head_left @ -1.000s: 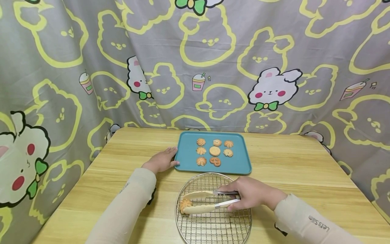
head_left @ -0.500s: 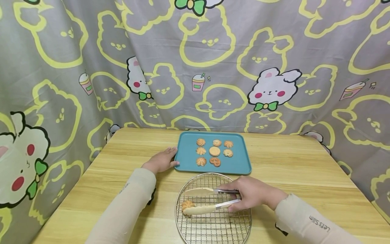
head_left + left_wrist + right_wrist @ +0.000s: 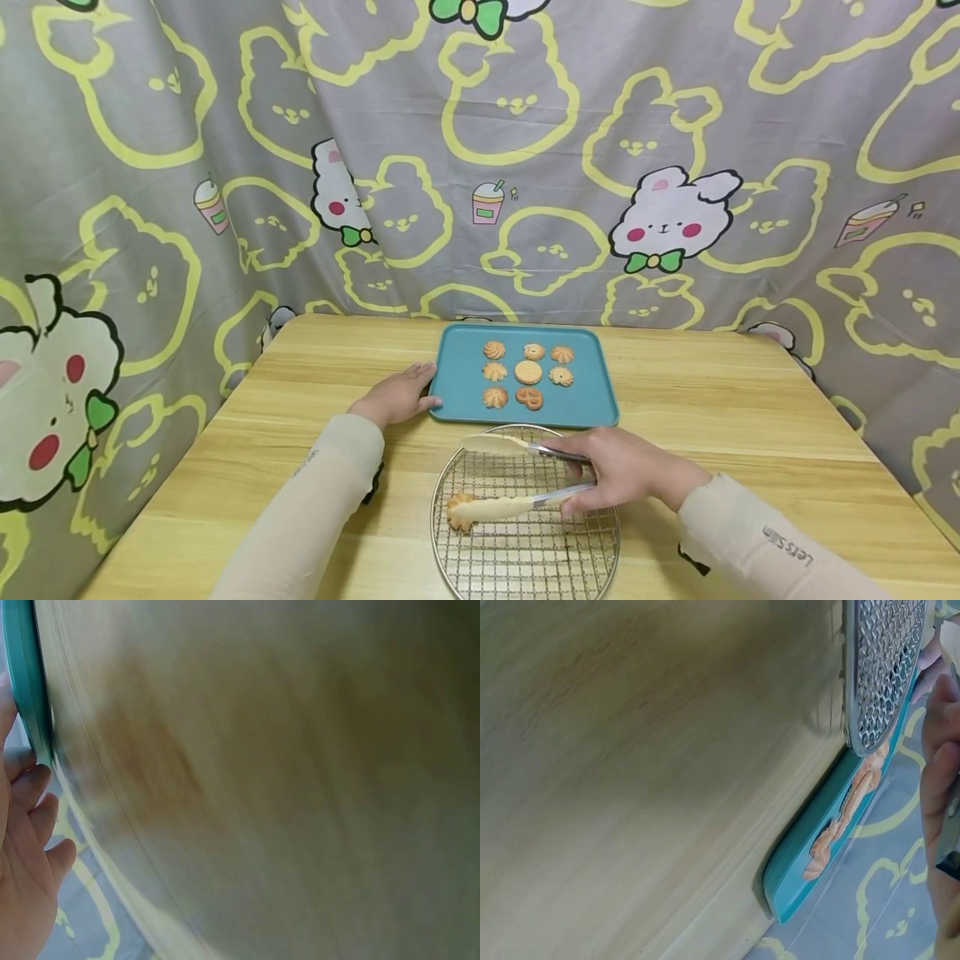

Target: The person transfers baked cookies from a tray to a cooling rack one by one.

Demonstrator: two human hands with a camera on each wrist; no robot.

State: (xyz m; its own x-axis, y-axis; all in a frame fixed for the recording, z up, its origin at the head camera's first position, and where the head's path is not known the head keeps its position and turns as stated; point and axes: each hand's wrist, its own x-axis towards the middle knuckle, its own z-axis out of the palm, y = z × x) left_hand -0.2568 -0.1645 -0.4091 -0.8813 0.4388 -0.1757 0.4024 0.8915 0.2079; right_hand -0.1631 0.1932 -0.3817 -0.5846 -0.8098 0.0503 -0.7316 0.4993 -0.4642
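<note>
My right hand (image 3: 626, 467) holds food tongs with cream-coloured tips (image 3: 495, 508) over a round wire cooling rack (image 3: 525, 558). Their two arms stand spread apart. The near tip overlaps a flower-shaped cookie (image 3: 456, 514) at the rack's left side; the far tip is well away from it. My left hand (image 3: 393, 396) rests against the left edge of a teal tray (image 3: 457, 392), its thumb at the near corner. In the left wrist view its fingers (image 3: 45, 817) look loosely extended by the tray edge. Part of the tongs also shows in the right wrist view.
Several cookies lie in rows on the tray, among them a round biscuit (image 3: 528, 372) and a pretzel-shaped one (image 3: 529, 398). The rack stands just in front of the tray on the wooden table (image 3: 720, 392). A patterned curtain (image 3: 540, 125) hangs behind the table.
The tongs have spread wider: the far arm has moved away from the cookie, which now lies on the rack. The left hand and the tray have stayed put.
</note>
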